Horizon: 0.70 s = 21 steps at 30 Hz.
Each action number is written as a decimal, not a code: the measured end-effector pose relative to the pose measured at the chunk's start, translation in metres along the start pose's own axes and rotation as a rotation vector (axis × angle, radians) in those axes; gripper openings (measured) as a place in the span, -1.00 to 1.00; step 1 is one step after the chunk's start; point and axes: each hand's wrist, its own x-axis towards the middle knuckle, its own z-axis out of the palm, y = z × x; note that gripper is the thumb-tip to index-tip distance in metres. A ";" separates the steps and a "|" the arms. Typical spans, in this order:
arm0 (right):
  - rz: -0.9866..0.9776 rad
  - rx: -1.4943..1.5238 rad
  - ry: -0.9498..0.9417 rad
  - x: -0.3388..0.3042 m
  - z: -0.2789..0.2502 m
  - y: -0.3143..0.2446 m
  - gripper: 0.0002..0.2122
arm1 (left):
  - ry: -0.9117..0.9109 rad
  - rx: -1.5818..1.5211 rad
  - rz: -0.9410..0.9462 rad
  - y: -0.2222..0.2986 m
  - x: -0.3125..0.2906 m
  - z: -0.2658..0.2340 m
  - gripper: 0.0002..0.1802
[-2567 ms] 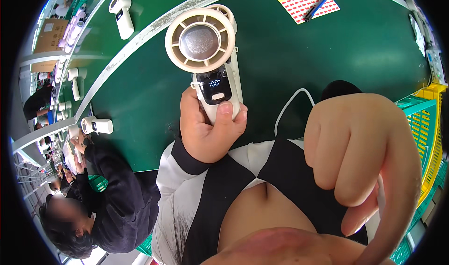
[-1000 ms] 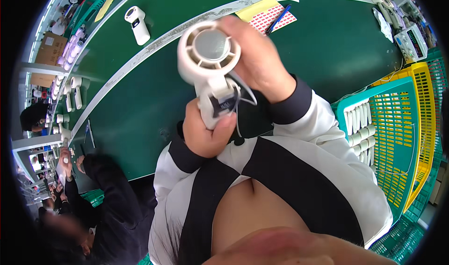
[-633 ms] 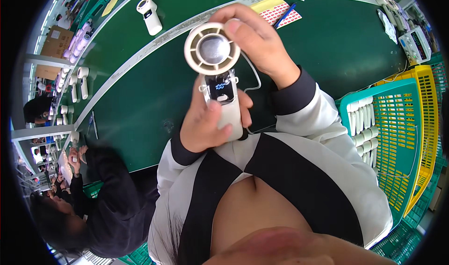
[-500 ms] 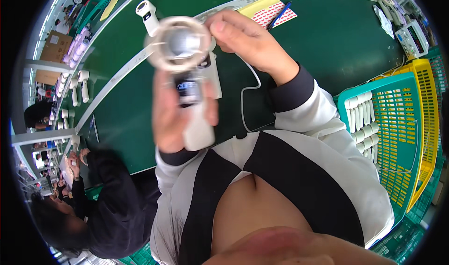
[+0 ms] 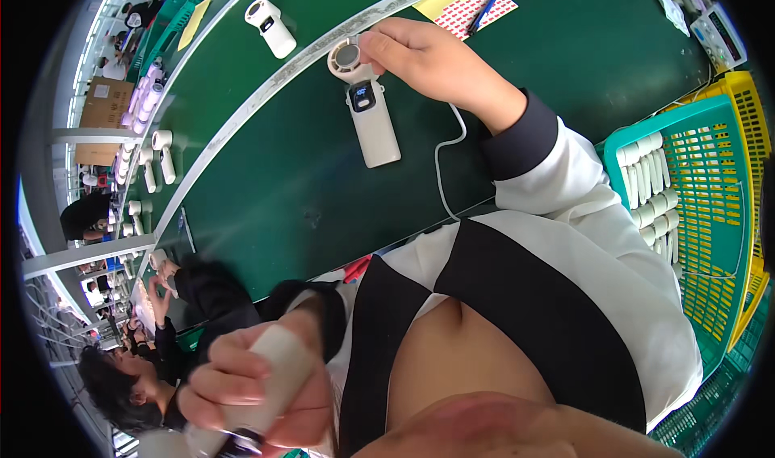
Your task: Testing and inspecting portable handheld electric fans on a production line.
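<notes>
My left hand [image 5: 234, 377] is wrapped around a white handheld fan [image 5: 278, 369] at the lower left, near my body. That fan is smeared by motion, and its head runs toward the picture's lower rim. Over the green table my right hand [image 5: 420, 58] pinches the round head of a second white handheld fan [image 5: 374, 131]. This one points its handle toward me, and its small dark display [image 5: 362, 94] is lit. A white cable [image 5: 440, 147] curves from under my right hand toward the table's near edge; its upper end is hidden.
Beyond a pale divider [image 5: 323, 46] lies another white fan [image 5: 270, 28]. Yellow and red-patterned paper sheets with a blue pen [image 5: 486, 7] are at the back. On my right stand a green basket [image 5: 710, 175] of white fans and a bench instrument [image 5: 718, 38]. A co-worker [image 5: 121, 377] sits left.
My left hand has carried its fan from above the table down to the lower left, uncovering the second fan. My right hand stays at that fan's head. The view has shifted slightly.
</notes>
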 end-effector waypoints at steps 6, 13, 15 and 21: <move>0.023 -0.074 0.088 -0.002 0.002 0.000 -0.72 | 0.259 -0.148 0.020 -0.010 0.002 0.017 -0.31; -0.072 -0.034 -0.056 -0.009 0.006 -0.009 -0.73 | 0.496 -0.635 -1.016 -0.062 -0.014 0.002 -0.46; -0.078 -0.018 -0.189 -0.014 0.009 -0.017 -0.69 | 0.479 -0.612 -1.109 -0.089 -0.029 -0.008 -0.52; -0.035 0.060 -0.488 -0.021 0.004 -0.029 -0.76 | 0.285 -0.624 -1.177 -0.103 -0.079 -0.019 -0.48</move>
